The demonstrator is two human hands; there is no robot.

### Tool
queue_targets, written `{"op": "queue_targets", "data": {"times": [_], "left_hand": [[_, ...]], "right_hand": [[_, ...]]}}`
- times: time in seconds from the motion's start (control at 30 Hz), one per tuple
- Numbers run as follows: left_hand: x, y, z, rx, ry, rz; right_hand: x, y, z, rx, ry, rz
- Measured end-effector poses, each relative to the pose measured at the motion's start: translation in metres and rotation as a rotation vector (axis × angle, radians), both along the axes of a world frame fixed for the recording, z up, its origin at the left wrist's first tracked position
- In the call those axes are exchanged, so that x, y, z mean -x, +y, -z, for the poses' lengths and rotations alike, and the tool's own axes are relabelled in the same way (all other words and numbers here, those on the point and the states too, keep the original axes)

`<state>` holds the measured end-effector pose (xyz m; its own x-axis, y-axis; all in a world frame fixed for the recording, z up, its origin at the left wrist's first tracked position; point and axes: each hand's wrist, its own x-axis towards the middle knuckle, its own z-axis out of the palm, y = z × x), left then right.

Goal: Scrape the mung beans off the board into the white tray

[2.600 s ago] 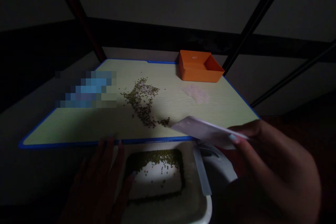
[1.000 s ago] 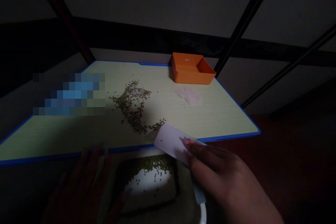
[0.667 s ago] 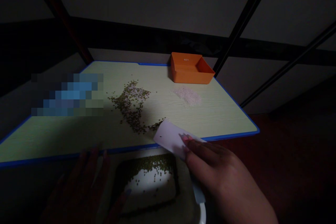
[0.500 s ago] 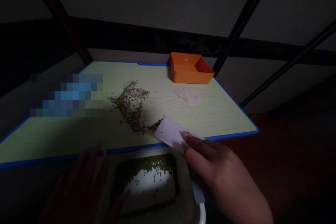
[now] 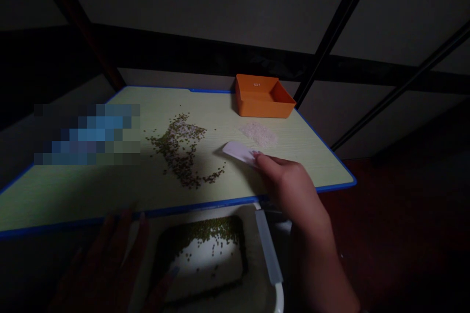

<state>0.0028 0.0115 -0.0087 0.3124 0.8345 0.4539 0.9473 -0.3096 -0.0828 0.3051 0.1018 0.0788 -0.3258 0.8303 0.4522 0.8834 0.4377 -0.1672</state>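
Observation:
My right hand [image 5: 290, 176] pinches a flat white scraper [image 5: 238, 150], holding it tilted over the table, to the right of scattered green beans [image 5: 179, 149]. Pale grains are mixed in among the upper beans. A separate patch of white rice-like grains [image 5: 259, 133] lies just beyond the scraper. At the lower left, in deep shadow, my left hand [image 5: 110, 259] rests spread at the left side of a white container [image 5: 270, 249], its thumb reaching over the inside. Green beans [image 5: 216, 229] line the container's far end and edges. The container sits below the table's near edge.
An orange open bin [image 5: 266, 105] stands at the table's back right. The pale wood-grain table [image 5: 110, 181] has a blue edge strip. A pixelated blue patch [image 5: 95, 132] covers something at the left. Panelled wall rises behind; reddish floor lies to the right.
My right hand has lifted the scraper away from the near table edge and moved it forward, off the trail of beans. The container's grey handle is now uncovered. My left hand stays in place.

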Motion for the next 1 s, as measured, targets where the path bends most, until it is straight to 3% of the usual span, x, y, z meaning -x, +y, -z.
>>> {"op": "queue_targets", "data": {"times": [0.23,0.33,0.47,0.6,1.0], "left_hand": [[0.0,-0.001,-0.003,0.008,-0.011,-0.005],[-0.002,-0.002,-0.006,0.031,-0.004,-0.022],[-0.002,-0.003,-0.006,0.036,0.008,-0.033],[-0.001,-0.005,-0.003,0.037,0.021,-0.037],[-0.004,-0.003,-0.008,0.005,0.038,-0.01]], "right_hand": [[-0.014,0.021,0.009,-0.093,0.028,0.13],[-0.013,0.005,0.004,-0.113,0.056,0.11],[-0.007,-0.034,-0.012,-0.073,0.155,-0.049],[-0.003,-0.061,-0.021,-0.003,0.098,-0.081],[-0.003,-0.058,-0.022,0.095,0.092,-0.14]]}}
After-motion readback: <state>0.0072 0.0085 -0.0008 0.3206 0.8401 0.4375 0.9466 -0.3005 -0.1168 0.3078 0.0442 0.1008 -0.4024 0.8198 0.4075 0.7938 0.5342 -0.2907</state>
